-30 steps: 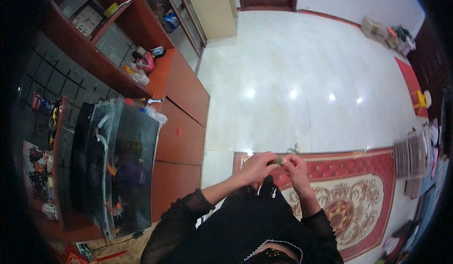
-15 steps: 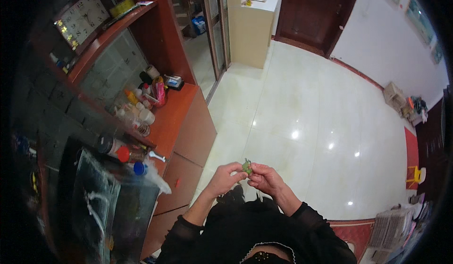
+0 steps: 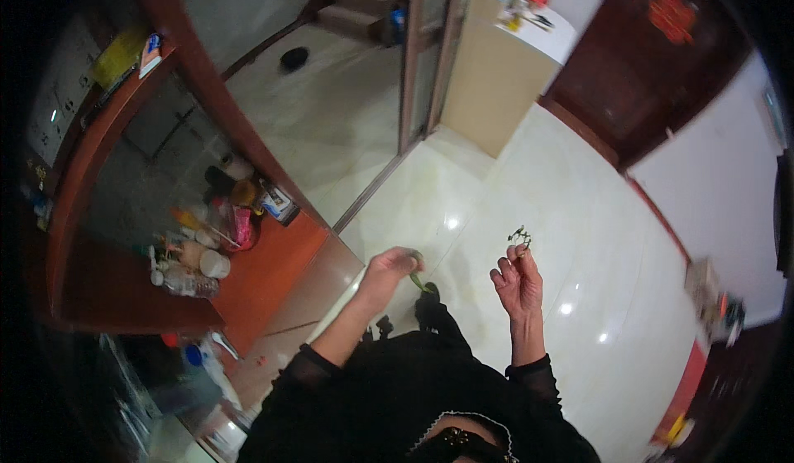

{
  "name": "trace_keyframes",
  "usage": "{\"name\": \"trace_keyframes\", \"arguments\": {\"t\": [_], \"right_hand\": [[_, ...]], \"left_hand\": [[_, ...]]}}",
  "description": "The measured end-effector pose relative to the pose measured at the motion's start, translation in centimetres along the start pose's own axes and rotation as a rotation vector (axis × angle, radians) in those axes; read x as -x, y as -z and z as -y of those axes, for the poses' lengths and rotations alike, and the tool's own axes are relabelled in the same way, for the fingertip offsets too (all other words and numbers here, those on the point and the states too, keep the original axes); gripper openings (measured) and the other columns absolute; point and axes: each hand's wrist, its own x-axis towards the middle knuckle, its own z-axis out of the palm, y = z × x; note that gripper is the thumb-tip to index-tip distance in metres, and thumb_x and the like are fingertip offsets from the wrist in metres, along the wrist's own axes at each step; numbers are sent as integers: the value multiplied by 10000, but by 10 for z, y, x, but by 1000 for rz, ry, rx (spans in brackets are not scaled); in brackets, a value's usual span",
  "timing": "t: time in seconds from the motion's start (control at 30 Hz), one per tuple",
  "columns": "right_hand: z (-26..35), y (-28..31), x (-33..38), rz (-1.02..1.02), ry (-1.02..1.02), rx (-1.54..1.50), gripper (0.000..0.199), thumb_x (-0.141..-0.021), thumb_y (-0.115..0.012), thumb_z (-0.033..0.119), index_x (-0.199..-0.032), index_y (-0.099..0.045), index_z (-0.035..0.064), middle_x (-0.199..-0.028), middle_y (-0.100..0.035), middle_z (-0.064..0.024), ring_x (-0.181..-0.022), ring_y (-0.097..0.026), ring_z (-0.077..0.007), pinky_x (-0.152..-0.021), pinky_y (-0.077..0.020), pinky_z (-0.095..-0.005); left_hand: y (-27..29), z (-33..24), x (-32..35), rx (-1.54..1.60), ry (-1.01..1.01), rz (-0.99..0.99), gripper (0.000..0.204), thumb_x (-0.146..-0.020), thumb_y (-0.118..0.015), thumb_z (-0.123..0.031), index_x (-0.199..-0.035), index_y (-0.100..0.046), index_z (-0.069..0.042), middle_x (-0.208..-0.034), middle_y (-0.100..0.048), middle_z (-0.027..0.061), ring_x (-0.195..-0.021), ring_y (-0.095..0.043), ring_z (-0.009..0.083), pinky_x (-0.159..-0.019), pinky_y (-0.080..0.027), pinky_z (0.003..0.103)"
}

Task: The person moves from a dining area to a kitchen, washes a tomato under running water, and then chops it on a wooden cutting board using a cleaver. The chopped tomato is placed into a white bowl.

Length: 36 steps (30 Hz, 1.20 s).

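Observation:
My left hand (image 3: 385, 279) is closed, its thumb and fingers pressed round a small green piece (image 3: 419, 281) that sticks out below the fingertips like a leaf or a strip. Its exact kind cannot be made out. To the right, my right hand (image 3: 521, 287) is raised with its fingertips pinched on a thin, branching green stem (image 3: 520, 235), whose little twigs spread above the fingers. A wide gap of floor lies between the two hands, and they do not touch.
At left stands a red-brown cabinet (image 3: 277, 281) with jars and bottles on its shelf. Beyond it, a sliding door frame (image 3: 411, 57) opens toward steps and a black bowl (image 3: 294, 58). A cream counter (image 3: 496, 70) and dark red door (image 3: 633, 74) are farther off. Pale tiles (image 3: 463, 206) cover the floor.
My hands were together over one green clump; now they are apart. The right has moved right and up with the stem, the left keeps a green piece. The view has turned left.

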Motion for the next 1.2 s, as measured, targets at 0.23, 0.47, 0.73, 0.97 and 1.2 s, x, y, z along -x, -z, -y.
{"name": "trace_keyframes", "arguments": {"t": [0.23,0.47,0.73,0.97,1.2], "right_hand": [[-20,41,-208,145,-353,1287,198,-877,-704,209,-910,-705,14,-754,-675,-42,-698,-616,-129,-638,-492,-282],[-126,-11,-391,639,-528,1149,139,-929,-638,144,-998,-678,30,-828,-689,-59,-686,-610,-115,-612,-509,-291],[-166,-43,-571,770,-602,1318,169,-959,-637,199,-970,-663,32,-809,-668,-34,-612,-551,-82,-557,-444,-239],[-239,-95,-732,665,-785,1229,122,-921,-565,89,-933,-666,21,-763,-657,-54,-558,-546,-106,-509,-431,-254],[-367,-209,-884,805,-777,1322,80,-924,-642,117,-929,-687,51,-908,-713,-47,-763,-649,-118,-570,-511,-264]], "left_hand": [[32,-50,-99,-162,-16,-450,167,-900,-703,-70,-1054,-677,-10,-956,-671,0,-897,-611,80,-831,-483,238],[104,-57,-168,282,-74,-861,279,-892,-693,-66,-1164,-633,-38,-1012,-663,27,-925,-613,126,-839,-499,284],[183,-126,-276,465,-358,-1156,190,-870,-725,-102,-1015,-618,-42,-968,-646,45,-907,-608,146,-852,-497,315],[293,-174,-348,347,-398,-1425,167,-868,-724,-77,-953,-581,-62,-855,-615,41,-774,-606,159,-712,-503,303],[381,-267,-396,214,-347,-1643,211,-826,-760,-125,-907,-590,-30,-807,-631,62,-747,-614,149,-720,-503,293]]}}
